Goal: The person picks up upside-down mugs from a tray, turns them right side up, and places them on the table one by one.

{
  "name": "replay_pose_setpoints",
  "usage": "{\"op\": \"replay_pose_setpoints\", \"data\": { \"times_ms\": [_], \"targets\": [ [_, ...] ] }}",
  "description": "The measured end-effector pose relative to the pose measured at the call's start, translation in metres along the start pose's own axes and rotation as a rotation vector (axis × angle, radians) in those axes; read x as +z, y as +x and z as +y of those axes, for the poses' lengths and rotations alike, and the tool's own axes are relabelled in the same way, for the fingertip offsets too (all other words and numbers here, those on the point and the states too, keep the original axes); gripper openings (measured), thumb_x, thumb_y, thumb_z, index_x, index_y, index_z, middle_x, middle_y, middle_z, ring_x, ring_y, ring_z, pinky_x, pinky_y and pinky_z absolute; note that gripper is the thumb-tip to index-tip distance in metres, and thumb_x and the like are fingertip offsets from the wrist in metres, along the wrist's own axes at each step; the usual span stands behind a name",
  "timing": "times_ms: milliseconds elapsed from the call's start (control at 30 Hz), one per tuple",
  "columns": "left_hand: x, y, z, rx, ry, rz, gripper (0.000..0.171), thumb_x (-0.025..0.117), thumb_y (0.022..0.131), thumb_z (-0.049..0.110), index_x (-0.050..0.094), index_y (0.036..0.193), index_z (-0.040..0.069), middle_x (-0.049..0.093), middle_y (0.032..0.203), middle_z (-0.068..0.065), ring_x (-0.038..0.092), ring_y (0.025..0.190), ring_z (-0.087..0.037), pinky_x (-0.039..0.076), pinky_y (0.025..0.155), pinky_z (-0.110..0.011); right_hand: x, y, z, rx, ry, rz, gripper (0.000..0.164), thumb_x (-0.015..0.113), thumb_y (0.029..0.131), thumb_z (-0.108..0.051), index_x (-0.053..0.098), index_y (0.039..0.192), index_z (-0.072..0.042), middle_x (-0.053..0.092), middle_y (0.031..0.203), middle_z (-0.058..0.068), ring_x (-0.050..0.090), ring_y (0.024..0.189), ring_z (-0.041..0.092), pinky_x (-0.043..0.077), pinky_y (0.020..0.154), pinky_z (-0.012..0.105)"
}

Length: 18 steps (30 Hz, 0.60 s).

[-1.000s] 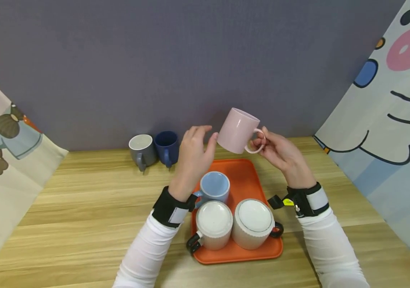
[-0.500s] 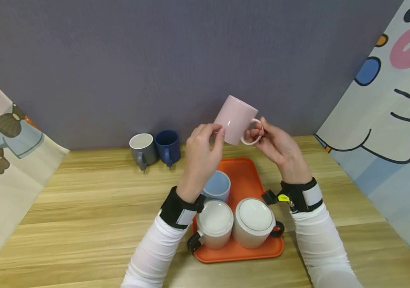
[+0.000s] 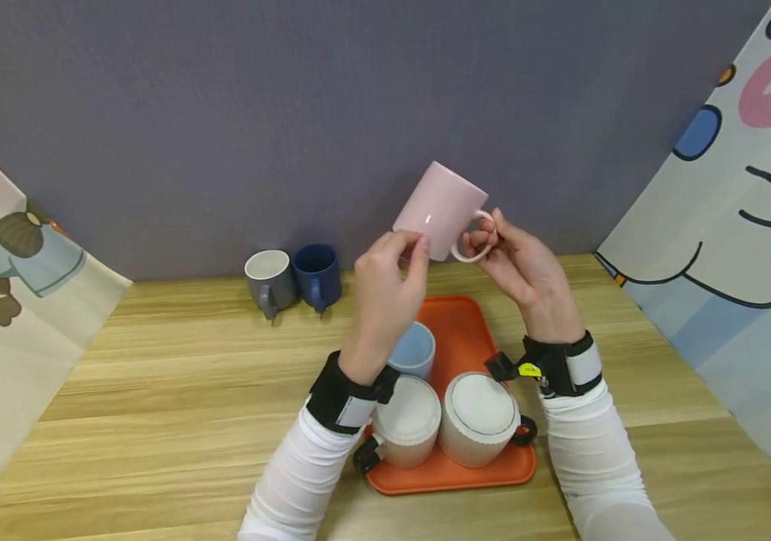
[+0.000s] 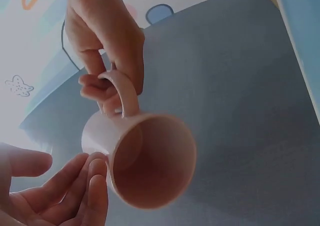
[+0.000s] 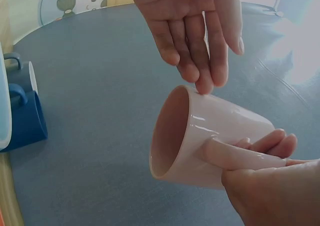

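Observation:
A pink mug is held in the air before the grey backdrop, tilted, its opening facing down and to the left. Curled fingers of my right hand grip its handle. My left hand reaches to the mug from the left. In the right wrist view its fingers are extended, with fingertips touching the mug by the rim, and the thumb stands apart. The left wrist view looks into the mug's hollow inside.
An orange tray below carries a light blue mug, partly behind my left wrist, and two upside-down whitish mugs with black handles. A grey mug and a navy mug stand by the backdrop.
The pink mug has risen and tilted further, still held by the handle in my right hand. My left hand has moved up and right until its fingers touch the mug.

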<state>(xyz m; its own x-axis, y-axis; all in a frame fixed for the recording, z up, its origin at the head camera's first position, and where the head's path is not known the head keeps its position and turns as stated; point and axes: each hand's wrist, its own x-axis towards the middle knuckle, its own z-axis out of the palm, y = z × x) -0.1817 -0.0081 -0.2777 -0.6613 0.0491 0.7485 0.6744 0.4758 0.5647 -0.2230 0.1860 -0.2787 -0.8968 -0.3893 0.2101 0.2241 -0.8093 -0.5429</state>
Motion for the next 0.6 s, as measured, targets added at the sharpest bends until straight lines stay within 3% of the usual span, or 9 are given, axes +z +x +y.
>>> {"op": "replay_pose_setpoints", "data": {
  "times_ms": [333, 500, 600],
  "targets": [
    [0.006, -0.001, 0.006, -0.061, 0.026, -0.077, 0.024, 0.054, 0.096, 0.018, 0.069, 0.082, 0.005, 0.063, 0.072, -0.003, 0.06, 0.065, -0.011, 0.048, 0.059, -0.019, 0.01, 0.001, 0.003, -0.033, 0.04, -0.008, 0.02, 0.04, 0.101, -0.014, 0.047, 0.094, 0.003, 0.052, 0.08, 0.012, 0.054, 0.074, 0.022, 0.05, 0.083, 0.033],
    [0.011, -0.002, 0.008, -0.156, 0.084, -0.232, 0.032, 0.049, 0.099, 0.027, 0.063, 0.075, 0.011, 0.05, 0.058, 0.002, 0.052, 0.053, -0.011, 0.038, 0.047, -0.021, 0.015, 0.001, 0.007, -0.049, 0.036, -0.018, 0.02, 0.039, 0.101, -0.015, 0.047, 0.093, 0.002, 0.051, 0.08, 0.011, 0.055, 0.075, 0.021, 0.05, 0.084, 0.032],
    [0.013, -0.001, 0.008, -0.238, 0.063, -0.335, 0.036, 0.043, 0.101, 0.031, 0.061, 0.078, 0.01, 0.045, 0.058, 0.0, 0.045, 0.05, -0.014, 0.033, 0.046, -0.023, 0.017, 0.001, 0.011, -0.064, 0.053, -0.031, 0.022, 0.039, 0.101, -0.015, 0.047, 0.091, 0.003, 0.05, 0.079, 0.01, 0.055, 0.075, 0.021, 0.05, 0.086, 0.033]
  ]
}}
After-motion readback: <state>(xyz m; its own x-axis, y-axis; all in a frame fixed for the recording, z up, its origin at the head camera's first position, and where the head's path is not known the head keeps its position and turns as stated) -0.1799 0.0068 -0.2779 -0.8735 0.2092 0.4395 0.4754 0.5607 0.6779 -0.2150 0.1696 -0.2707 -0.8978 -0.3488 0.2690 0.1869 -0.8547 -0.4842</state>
